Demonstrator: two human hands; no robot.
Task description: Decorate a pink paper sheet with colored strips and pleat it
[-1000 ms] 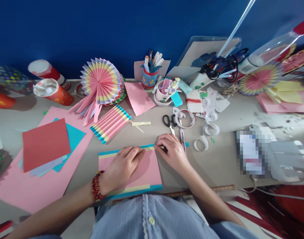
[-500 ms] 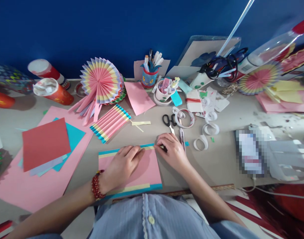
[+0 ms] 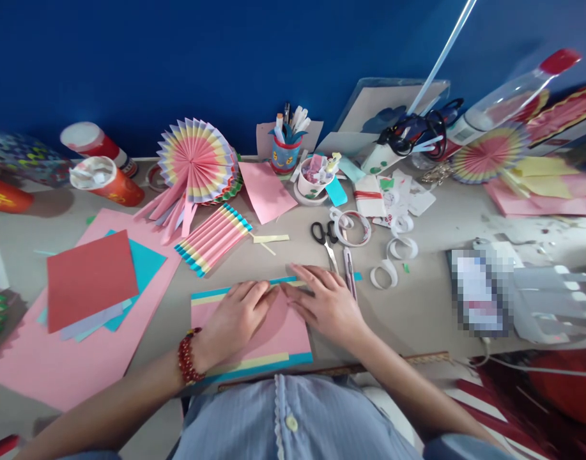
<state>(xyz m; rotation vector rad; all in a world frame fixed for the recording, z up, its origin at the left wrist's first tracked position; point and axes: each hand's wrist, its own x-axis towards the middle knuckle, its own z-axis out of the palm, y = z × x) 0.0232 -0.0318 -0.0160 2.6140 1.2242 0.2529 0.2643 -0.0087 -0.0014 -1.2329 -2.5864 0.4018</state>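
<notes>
Resting on pink paper [image 3: 280,332] — left hand [image 3: 234,318] loosely bent, right hand [image 3: 330,305] spread, neither gripping — grey desk [image 3: 410,316], blue wall [image 3: 192,57] behind.

Soft light, smeared edges

Moderate, even light covers the worktop [image 3: 417,313], with pale glare towards its right edge and bright streaks on the clear bottle [image 3: 508,99]. Soft shadows fall by the orange cup [image 3: 7,195] at the far-left corner and on the pink sheet [image 3: 293,326] beside the left hand [image 3: 235,319]. Wide-angle stretch and blur affect both sides; pixel blocks obscure the phone [image 3: 479,294].
</notes>
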